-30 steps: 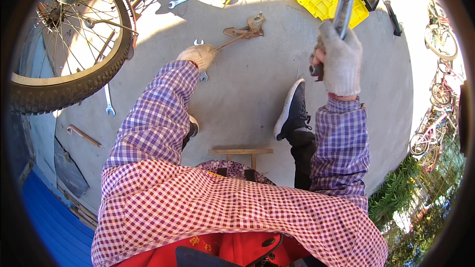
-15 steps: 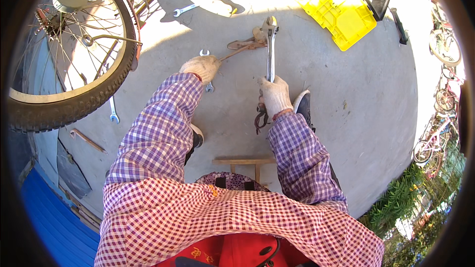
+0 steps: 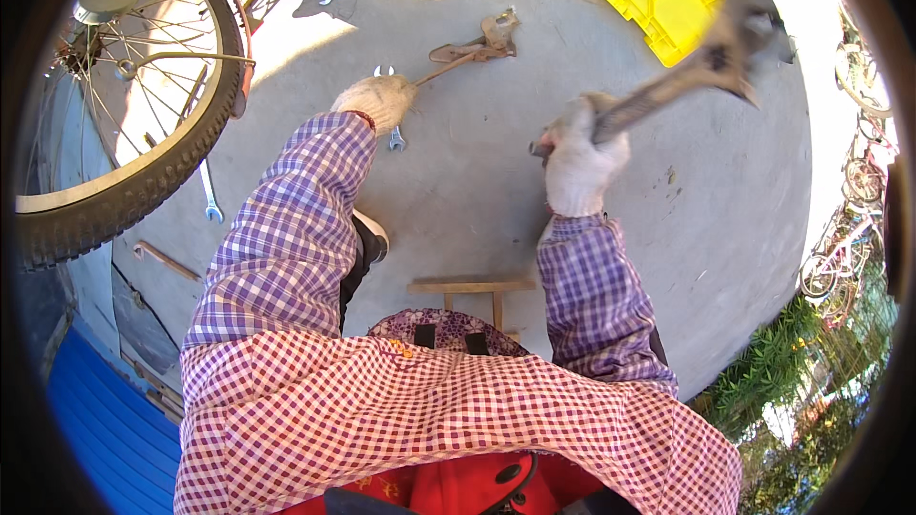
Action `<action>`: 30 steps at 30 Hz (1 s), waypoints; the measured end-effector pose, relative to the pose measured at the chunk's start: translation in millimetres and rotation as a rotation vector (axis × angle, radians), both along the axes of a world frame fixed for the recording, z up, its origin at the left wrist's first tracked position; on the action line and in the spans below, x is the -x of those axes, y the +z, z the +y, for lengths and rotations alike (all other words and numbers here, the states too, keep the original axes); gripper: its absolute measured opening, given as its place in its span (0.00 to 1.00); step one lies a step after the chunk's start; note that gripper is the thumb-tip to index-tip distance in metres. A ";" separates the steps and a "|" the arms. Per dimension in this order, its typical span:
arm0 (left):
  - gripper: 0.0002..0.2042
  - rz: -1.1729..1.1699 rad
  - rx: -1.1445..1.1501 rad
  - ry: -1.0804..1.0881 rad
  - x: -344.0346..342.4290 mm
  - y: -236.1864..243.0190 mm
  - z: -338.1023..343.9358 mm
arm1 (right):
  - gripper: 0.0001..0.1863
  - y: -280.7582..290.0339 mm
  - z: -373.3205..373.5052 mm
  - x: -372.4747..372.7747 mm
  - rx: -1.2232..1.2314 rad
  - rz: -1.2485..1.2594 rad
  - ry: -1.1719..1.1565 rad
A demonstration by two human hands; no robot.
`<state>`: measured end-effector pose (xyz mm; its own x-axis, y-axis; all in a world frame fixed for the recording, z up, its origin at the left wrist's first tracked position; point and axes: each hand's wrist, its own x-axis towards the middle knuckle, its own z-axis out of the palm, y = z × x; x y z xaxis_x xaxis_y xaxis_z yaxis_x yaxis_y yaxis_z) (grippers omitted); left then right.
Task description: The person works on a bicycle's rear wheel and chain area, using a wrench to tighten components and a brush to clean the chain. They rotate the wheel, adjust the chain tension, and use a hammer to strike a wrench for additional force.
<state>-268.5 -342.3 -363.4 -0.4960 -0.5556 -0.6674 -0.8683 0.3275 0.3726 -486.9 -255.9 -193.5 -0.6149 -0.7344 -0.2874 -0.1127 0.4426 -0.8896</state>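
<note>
My left hand point(image 3: 375, 103), in a whitish work glove, is closed around the thin rod end of a rusty metal part point(image 3: 496, 36). The part's wider, bent end rests on the concrete ahead of it. Beneath this hand lies an open-end wrench point(image 3: 397, 141), its jaws showing on either side of the glove. My right hand point(image 3: 587, 157), gloved too, grips a large adjustable wrench point(image 3: 658, 100) by the handle. The tool is lifted well off the ground, tilted to the upper right, and its head is blurred by motion.
At left stands a bicycle wheel point(image 3: 224, 67) with a knobbly tyre. Open-end wrenches point(image 3: 211, 193) and a bent rod point(image 3: 167, 260) lie nearby. A yellow plastic tool case point(image 3: 658, 0) is at the far right. Close to me is a low wooden frame point(image 3: 472, 286). Bicycles point(image 3: 844, 257) line the right edge.
My right hand has swung the adjustable wrench up and to the right, from above the rusty part's wide end. A dark looped item by that hand no longer shows. My left hand keeps its hold.
</note>
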 end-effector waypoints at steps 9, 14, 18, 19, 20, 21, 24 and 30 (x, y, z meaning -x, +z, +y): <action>0.24 -0.011 -0.065 0.079 0.6 -11.7 -0.4 | 0.11 -6.0 -6.6 44.5 -0.395 0.000 0.227; 0.17 0.044 0.033 0.022 -1.4 -18.3 0.1 | 0.21 139.2 -56.1 59.7 0.515 0.166 0.339; 0.19 -0.036 -0.052 0.017 -0.9 -13.9 -0.7 | 0.20 108.4 -54.8 41.6 0.876 -0.055 0.183; 0.21 -0.017 -0.028 0.003 -0.7 -11.4 -0.9 | 0.16 74.9 -43.0 28.9 0.842 -0.033 0.138; 0.21 -0.050 -0.051 -0.030 -1.0 -9.1 -2.9 | 0.12 35.1 -28.7 21.6 0.767 -0.055 0.180; 0.21 -0.030 -0.024 -0.083 -1.4 -6.3 -4.1 | 0.09 -11.2 -2.7 0.4 0.045 -0.053 -0.058; 0.21 0.004 -0.040 -0.003 5.5 -0.5 -0.4 | 0.16 -105.2 40.1 13.1 -0.852 0.058 0.239; 0.22 -0.081 -0.026 0.026 5.9 4.3 4.2 | 0.10 -26.0 0.3 56.3 -0.334 0.008 0.297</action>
<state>-274.4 -338.1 -359.1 -0.4254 -0.5498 -0.7189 -0.9040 0.2956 0.3089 -543.2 -255.6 -219.4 -0.3948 -0.7472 -0.5346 -0.2844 0.6527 -0.7022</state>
